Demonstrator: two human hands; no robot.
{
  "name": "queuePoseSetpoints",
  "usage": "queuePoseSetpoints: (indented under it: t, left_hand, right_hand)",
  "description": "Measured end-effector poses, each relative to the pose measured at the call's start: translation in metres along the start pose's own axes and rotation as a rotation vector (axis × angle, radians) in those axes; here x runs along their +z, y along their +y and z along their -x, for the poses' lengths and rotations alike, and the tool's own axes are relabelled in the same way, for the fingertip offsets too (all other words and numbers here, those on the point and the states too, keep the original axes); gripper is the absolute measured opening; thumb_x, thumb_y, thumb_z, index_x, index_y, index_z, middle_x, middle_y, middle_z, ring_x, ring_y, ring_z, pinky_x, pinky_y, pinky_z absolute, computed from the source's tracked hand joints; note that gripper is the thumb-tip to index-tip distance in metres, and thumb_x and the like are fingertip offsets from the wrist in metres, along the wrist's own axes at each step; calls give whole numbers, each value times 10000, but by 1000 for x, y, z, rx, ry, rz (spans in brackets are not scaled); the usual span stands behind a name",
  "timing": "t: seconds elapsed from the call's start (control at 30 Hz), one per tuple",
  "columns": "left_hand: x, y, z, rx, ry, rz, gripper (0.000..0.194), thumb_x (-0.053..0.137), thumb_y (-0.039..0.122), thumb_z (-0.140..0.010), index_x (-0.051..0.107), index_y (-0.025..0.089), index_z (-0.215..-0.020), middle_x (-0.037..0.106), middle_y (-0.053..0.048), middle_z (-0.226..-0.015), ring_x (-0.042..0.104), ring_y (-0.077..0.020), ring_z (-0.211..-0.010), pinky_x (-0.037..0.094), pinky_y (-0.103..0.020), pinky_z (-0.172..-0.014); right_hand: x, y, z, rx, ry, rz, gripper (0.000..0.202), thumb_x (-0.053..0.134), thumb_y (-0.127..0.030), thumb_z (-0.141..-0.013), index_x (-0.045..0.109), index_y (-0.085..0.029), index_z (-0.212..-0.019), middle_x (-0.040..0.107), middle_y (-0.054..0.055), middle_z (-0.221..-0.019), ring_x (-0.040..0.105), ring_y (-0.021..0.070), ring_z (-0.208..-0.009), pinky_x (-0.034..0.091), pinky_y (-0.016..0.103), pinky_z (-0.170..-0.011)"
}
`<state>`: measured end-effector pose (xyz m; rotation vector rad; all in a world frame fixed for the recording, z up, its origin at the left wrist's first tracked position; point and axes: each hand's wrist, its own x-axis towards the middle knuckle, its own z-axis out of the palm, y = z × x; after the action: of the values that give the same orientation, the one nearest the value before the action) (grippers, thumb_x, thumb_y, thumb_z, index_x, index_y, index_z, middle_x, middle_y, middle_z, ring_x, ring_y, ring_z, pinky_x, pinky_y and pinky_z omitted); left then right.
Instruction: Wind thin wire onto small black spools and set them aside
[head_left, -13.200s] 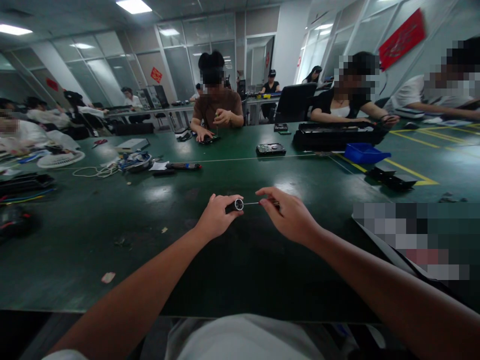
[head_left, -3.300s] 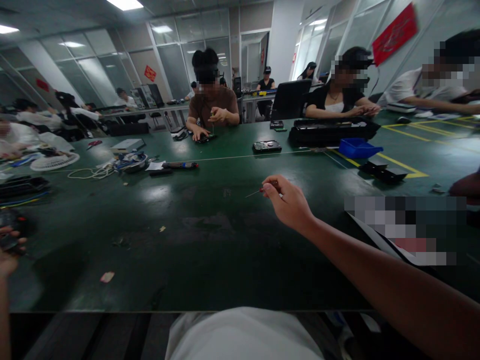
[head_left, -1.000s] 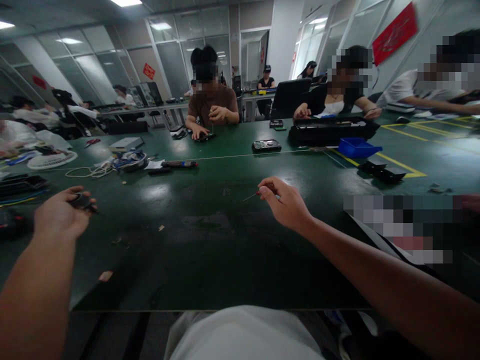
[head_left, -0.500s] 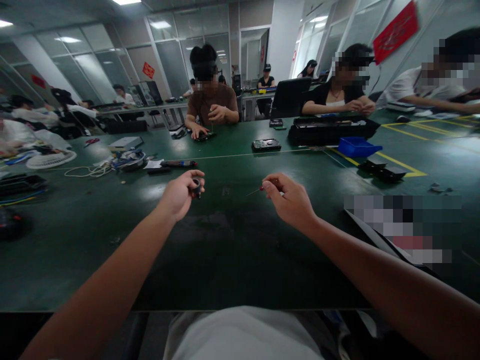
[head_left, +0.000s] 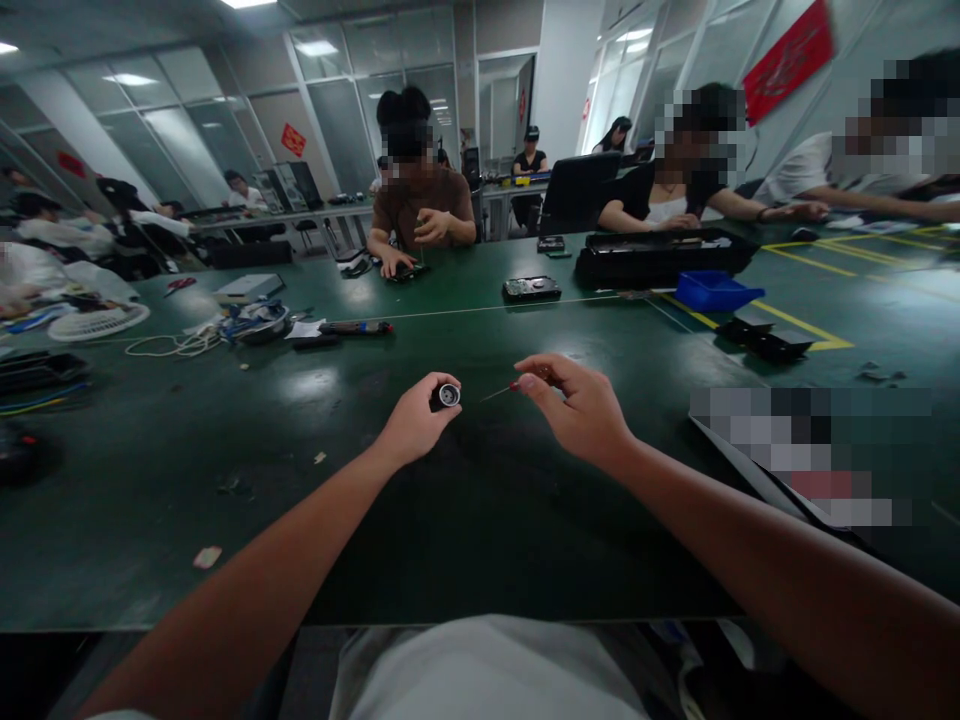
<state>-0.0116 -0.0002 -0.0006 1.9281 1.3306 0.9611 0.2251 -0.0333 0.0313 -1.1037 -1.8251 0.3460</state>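
My left hand is closed around a small black cylindrical part, whose round, pale-rimmed end faces up toward me. Across a short gap to the right, my right hand pinches the red handle of a thin screwdriver between thumb and fingers. The screwdriver's shaft points left toward the cylinder, without touching it. Both hands are above the green table.
Beyond my hands lies a hard drive. A blue bin and a long black housing stand back right. Cables and a dark tool lie left. A person works opposite.
My left hand has moved right, closer to the screwdriver, and turned the cylinder's round end into view. My right hand has shifted slightly left. The person at the right has stretched out an arm.
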Motion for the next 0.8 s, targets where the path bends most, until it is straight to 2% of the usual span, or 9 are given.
queuePoseSetpoints:
  t: [0.17, 0.37, 0.57, 0.67, 0.73, 0.8]
  left_hand:
    - [-1, -7, -1, 88, -3, -59, 375, 706, 157, -803, 661, 237, -1167, 667, -46, -1212, 595, -231, -1141, 411, -428, -1059]
    - [-1, -2, 1, 72, 6, -84, 382, 731, 177, -805, 664, 228, -1178, 693, -33, -1180, 627, -214, -1095, 447, -401, -1036]
    - [-3, -5, 2, 101, -4, -139, 392, 741, 188, -811, 676, 244, -1193, 685, -29, -1226, 606, -224, -1169, 419, -413, -1079]
    - [-3, -7, 2, 119, -18, -139, 408, 736, 216, -825, 668, 276, -1223, 676, -19, -1252, 593, -227, -1197, 411, -426, -1090]
    - [-3, -9, 3, 127, -23, -142, 411, 736, 239, -832, 665, 298, -1233, 670, -11, -1266, 586, -231, -1209, 402, -436, -1098]
    - [-3, -9, 3, 136, -22, -159, 406, 738, 248, -832, 670, 310, -1227, 671, -9, -1264, 588, -237, -1201, 399, -446, -1095]
  right_hand:
    - [2, 1, 2, 9, -37, -82, 249, 582, -339, -946, 671, -222, -1148, 770, 49, -989, 718, 210, -869, 531, 343, -767]
    - [6, -1, 2, -24, -87, -40, 215, 586, -297, -939, 677, -212, -1115, 771, 42, -985, 719, 200, -867, 534, 320, -737]
    - [6, -3, 2, -33, -80, 21, 206, 581, -304, -945, 690, -198, -1083, 766, 46, -942, 705, 192, -826, 509, 304, -695]
    - [4, -3, 1, -32, -70, 81, 229, 617, -389, -923, 719, -183, -917, 740, 36, -797, 665, 173, -687, 464, 287, -611]
    - [4, -3, 1, -24, -58, 128, 314, 640, -453, -898, 700, -177, -762, 674, 13, -645, 586, 145, -552, 406, 278, -534]
    - [3, -2, 1, -27, -50, 158, 362, 651, -481, -885, 674, -175, -693, 618, -3, -574, 524, 126, -492, 365, 274, -501]
